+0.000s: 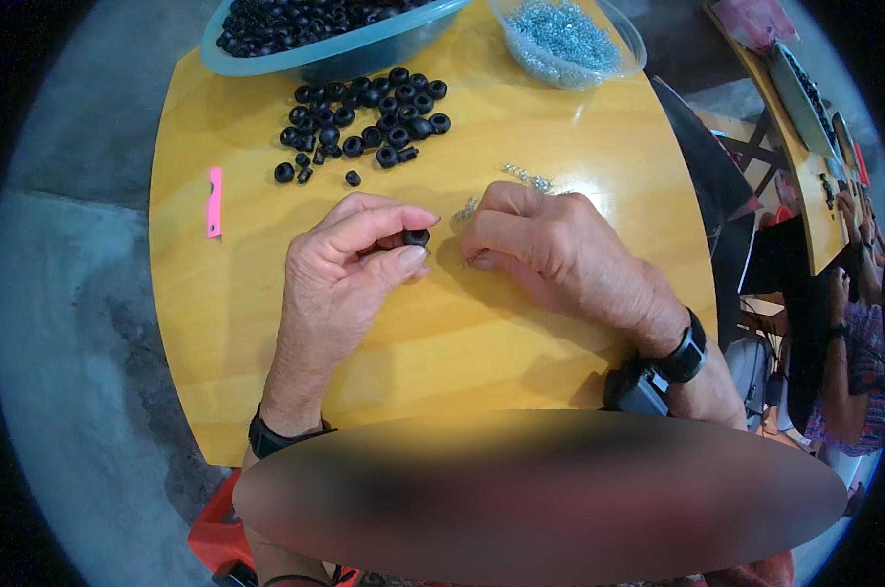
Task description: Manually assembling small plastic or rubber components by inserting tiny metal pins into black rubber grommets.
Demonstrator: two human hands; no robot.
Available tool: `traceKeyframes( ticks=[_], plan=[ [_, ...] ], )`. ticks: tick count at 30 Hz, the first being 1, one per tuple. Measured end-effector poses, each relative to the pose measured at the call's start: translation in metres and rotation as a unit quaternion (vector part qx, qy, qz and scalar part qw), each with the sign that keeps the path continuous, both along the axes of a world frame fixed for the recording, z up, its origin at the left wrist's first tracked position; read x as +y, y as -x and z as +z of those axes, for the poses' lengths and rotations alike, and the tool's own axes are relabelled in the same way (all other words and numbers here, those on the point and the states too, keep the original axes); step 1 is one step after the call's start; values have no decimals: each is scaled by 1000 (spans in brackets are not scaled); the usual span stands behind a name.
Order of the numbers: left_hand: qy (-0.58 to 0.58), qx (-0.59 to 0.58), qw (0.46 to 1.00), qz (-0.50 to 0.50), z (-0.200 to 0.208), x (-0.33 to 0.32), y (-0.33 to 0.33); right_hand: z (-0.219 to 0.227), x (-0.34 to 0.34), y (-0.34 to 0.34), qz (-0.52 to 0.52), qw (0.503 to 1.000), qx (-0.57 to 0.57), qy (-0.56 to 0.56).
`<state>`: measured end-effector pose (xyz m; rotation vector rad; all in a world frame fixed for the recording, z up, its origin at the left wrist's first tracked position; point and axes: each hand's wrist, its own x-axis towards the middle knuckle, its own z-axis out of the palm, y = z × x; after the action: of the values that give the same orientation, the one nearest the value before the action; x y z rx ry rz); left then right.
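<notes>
Mid-bench (pixel 438 347), left hand (pixel 340 259) has one black bead (pixel 416 237) pinched between thumb and fingertips. Right hand (pixel 550 235) is just across from it, fingers curled nearly closed beside loose silver pieces (pixel 529 179); can't tell if it has hold of one. More loose beads (pixel 371 136) sit beyond the hands. Step in hand looks like bead held, silver piece being picked. Next move likely calls for steady left pinch, fine right grip.

tbh can't read any text, numbers or signs here, nothing legible on the pink tool (pixel 214 202) at left, the blue basin (pixel 257 66) on the far side, or the black wristband (pixel 693 354) at near right
</notes>
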<state>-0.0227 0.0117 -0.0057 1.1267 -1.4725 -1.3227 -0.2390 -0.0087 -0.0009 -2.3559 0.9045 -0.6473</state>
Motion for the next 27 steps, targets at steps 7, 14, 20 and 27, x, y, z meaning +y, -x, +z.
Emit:
traceKeyframes(
  ticks=[7,14,20,27],
  plan=[
    [-6,95,995,-24,-1,1,-4,0,-1,-1,-32,988,-149,-36],
    [-3,67,998,-7,-4,3,-3,8,5,-3,-88,957,-176,-213],
    [21,78,996,-23,-4,4,-4,7,7,-8,-77,964,-190,-170],
    [-53,76,996,3,-1,5,-2,7,6,-6,-65,976,-179,-107]
  ],
)
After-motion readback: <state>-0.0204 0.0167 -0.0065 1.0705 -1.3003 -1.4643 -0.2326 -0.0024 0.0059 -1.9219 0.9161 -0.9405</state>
